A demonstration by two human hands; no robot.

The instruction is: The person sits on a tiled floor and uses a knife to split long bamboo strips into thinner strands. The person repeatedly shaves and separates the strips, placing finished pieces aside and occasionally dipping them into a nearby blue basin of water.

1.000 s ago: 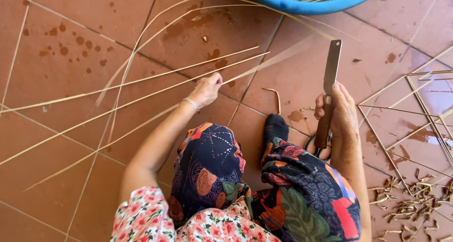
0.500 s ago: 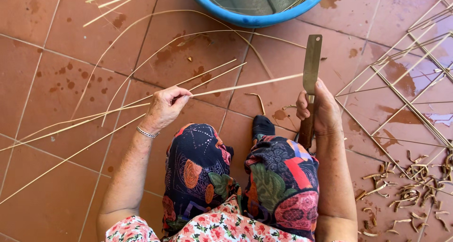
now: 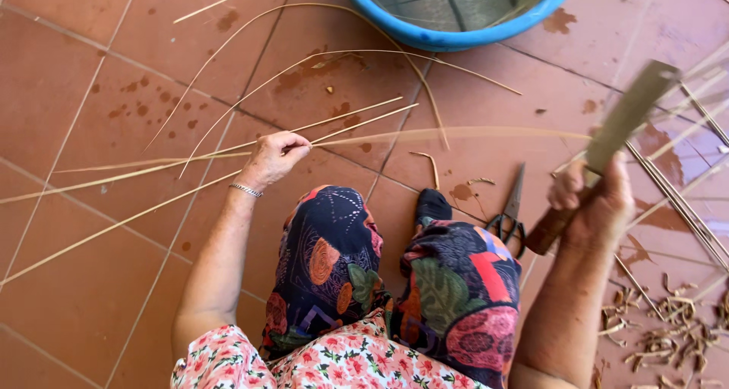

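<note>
My left hand (image 3: 275,158) pinches a long pale bamboo strip (image 3: 471,133) and holds it level above the tiled floor, its tip reaching right. My right hand (image 3: 594,201) grips the wooden handle of a flat-bladed knife (image 3: 629,114), whose blade points up and to the right, blurred. The strip's far end lies close to the blade; I cannot tell if they touch. Several more thin strips (image 3: 152,178) lie on the tiles by my left hand. My knees in patterned trousers (image 3: 395,275) fill the lower middle.
A blue basin (image 3: 463,34) with water stands at the top. Black scissors (image 3: 509,218) lie on the tiles beside my right knee. A woven lattice of strips (image 3: 695,176) spreads at the right, with shavings (image 3: 668,336) below it.
My right hand has swung the knife to the right and tilted the blade, uncovering the scissors. My left hand still holds the strip, now raised level.
</note>
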